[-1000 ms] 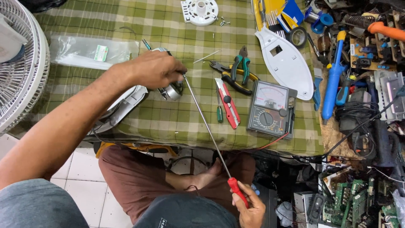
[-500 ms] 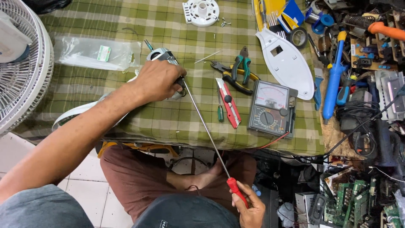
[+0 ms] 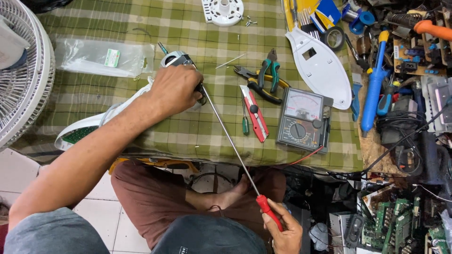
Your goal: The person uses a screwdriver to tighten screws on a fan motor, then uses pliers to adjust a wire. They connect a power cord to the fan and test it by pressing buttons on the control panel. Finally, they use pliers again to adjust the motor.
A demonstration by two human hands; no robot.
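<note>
My left hand (image 3: 175, 90) grips a small grey metal motor part (image 3: 177, 59) that sits at the end of a white plastic housing (image 3: 94, 123) on the green checked cloth. My right hand (image 3: 284, 229), low over my lap, is closed on the red handle of a long screwdriver (image 3: 230, 141). The thin steel shaft runs up and left, and its tip meets the part under my left fingers. The housing shows a green circuit board at its near end.
A white fan grille (image 3: 21, 70) stands at the left. On the cloth lie a clear plastic bag (image 3: 101, 57), pliers (image 3: 263, 77), a red utility knife (image 3: 254, 113), a small green screwdriver (image 3: 245, 123), an analog multimeter (image 3: 303, 120) and a white oval cover (image 3: 320, 66). Tools and circuit boards crowd the right side.
My left hand has lifted the motor part and housing up and to the right on the cloth. The screwdriver stays in my right hand, its tip following the part.
</note>
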